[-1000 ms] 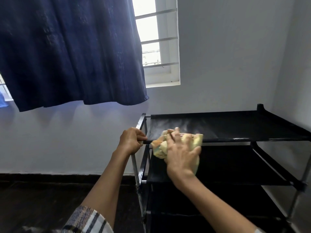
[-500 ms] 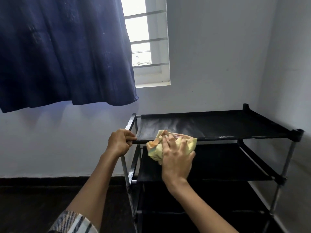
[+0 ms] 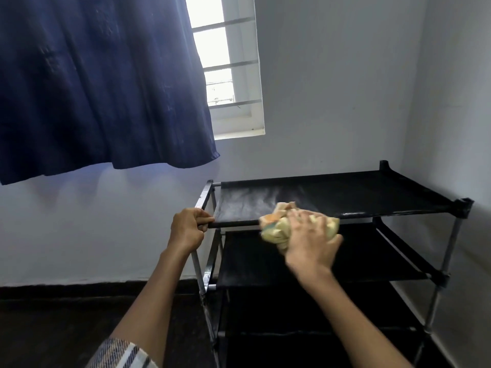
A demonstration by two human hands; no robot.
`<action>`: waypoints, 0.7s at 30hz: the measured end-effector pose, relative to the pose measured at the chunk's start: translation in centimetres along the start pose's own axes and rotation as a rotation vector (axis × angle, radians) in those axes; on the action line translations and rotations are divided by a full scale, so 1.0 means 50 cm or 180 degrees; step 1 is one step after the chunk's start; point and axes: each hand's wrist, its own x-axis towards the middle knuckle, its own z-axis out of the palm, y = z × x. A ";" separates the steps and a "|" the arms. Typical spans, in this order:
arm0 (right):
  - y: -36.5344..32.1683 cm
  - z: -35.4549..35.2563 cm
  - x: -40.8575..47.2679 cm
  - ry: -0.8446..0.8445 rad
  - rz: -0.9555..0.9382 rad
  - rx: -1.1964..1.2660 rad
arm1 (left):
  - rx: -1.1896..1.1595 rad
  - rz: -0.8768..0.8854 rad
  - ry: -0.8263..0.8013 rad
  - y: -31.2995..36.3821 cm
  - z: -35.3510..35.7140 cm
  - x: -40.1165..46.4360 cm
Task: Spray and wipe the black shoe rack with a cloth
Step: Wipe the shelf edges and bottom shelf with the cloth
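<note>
Left hand (image 3: pixel 187 229): fingers curled round the rack (image 3: pixel 345 192) front-left corner bar. Right hand (image 3: pixel 309 239), blurred: fingers spread over the bunched cloth (image 3: pixel 273 224), pressing it on the top shelf's front edge. Curtain (image 3: pixel 101 81) above left.

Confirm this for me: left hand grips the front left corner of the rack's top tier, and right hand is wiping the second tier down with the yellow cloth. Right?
Not quite. In the head view the right hand presses the yellow cloth on the front edge of the top tier, not the second tier. The left hand does grip the top tier's front left corner.
</note>
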 end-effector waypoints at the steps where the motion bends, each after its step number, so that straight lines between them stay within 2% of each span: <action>1: 0.017 -0.010 0.005 -0.0058 0.0086 0.0006 | -0.0021 -0.0003 0.0004 0.002 0.001 -0.003; 5: -0.046 -0.023 -0.014 -0.0291 0.0018 -0.0026 | -0.0108 -0.0039 -0.0003 0.001 0.001 -0.009; 10: -0.228 -0.011 -0.035 -0.0828 -0.0967 -0.0023 | -0.0169 0.0016 0.0033 -0.001 -0.005 -0.009; 12: -0.250 -0.001 -0.038 -0.0766 -0.1064 -0.0019 | -0.0217 0.0042 0.0051 -0.005 -0.008 -0.006; 15: -0.197 0.020 -0.047 -0.0585 -0.1213 0.0086 | -0.0364 -0.0018 0.0003 -0.007 -0.003 -0.005; 17: -0.133 0.031 -0.052 -0.0379 -0.1017 0.0056 | -0.0347 -0.0082 -0.0055 -0.003 0.001 -0.009; 21: -0.005 -0.002 -0.030 -0.0208 -0.0019 0.0502 | 0.0137 -0.0042 -0.0083 0.017 0.003 -0.018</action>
